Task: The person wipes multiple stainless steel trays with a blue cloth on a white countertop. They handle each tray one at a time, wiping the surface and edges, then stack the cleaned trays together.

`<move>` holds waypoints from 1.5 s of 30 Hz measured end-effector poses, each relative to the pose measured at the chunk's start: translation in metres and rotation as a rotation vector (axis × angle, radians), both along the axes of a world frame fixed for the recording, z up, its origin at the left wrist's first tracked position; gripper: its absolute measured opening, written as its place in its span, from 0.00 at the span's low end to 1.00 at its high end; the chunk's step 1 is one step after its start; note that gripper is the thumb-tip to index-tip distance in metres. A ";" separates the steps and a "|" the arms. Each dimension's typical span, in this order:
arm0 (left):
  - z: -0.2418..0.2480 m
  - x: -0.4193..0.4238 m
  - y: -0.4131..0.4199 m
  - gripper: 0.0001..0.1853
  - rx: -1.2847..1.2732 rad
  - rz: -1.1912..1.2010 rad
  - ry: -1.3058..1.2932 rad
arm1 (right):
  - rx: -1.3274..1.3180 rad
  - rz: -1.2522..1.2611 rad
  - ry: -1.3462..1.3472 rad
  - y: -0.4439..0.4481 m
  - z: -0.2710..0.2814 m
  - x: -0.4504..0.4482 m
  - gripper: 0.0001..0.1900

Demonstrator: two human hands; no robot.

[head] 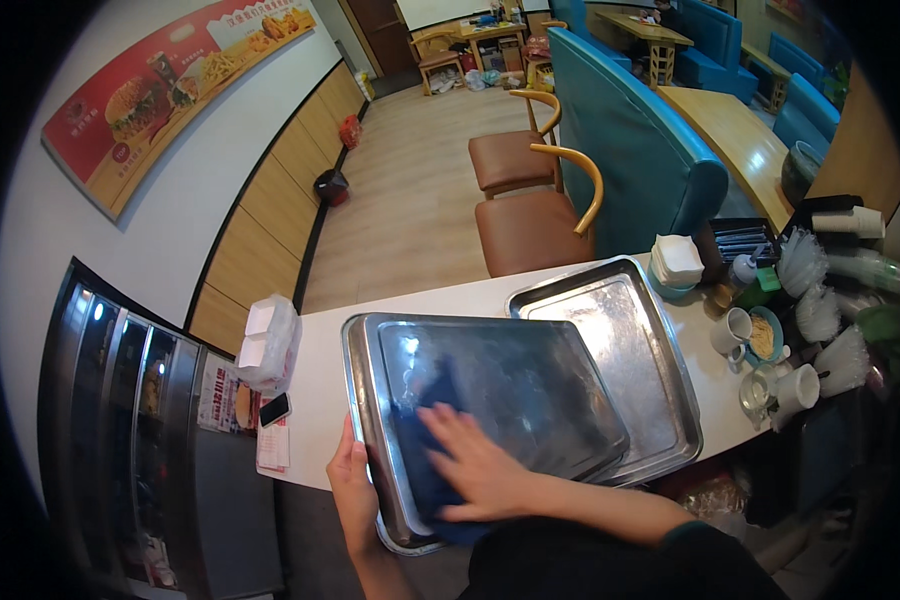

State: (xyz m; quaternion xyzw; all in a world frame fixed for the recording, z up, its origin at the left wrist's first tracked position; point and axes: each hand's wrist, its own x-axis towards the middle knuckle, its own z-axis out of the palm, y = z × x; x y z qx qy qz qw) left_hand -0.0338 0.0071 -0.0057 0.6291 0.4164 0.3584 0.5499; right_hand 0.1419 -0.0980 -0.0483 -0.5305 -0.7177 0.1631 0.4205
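A deep metal baking tray [525, 375] is turned bottom-up and tilted in front of me. My left hand [356, 480] grips its rim at the left side, thumb on the outer wall. Spread flat, my right hand [476, 465] presses a dark blue cloth [427, 442] against the tray's underside; hand and cloth are slightly blurred. Part of the cloth is hidden under the palm. A second metal tray [622, 330] lies face up on the white counter [322, 352], partly covered by the first one.
Left on the counter are bagged white boxes [268, 341] and a phone [274, 409]. Paper napkins [677, 260], a white mug [730, 330], a bowl of pale crumbs [763, 335] and bagged plastic lids [802, 255] crowd its right end. Brown-seated chairs [529, 232] stand beyond; a glass-fronted cabinet [127, 420] is at left.
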 end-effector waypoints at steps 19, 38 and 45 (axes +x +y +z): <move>0.015 -0.004 0.021 0.25 0.029 0.005 -0.029 | -0.519 -0.700 0.308 0.040 -0.227 0.199 0.40; 0.004 -0.010 0.044 0.25 0.103 -0.017 -0.033 | -0.933 -0.413 -0.165 -0.124 -0.113 -0.003 0.33; -0.020 -0.005 0.040 0.25 0.081 0.032 0.099 | -0.385 -0.287 -0.358 -0.100 -0.015 -0.065 0.27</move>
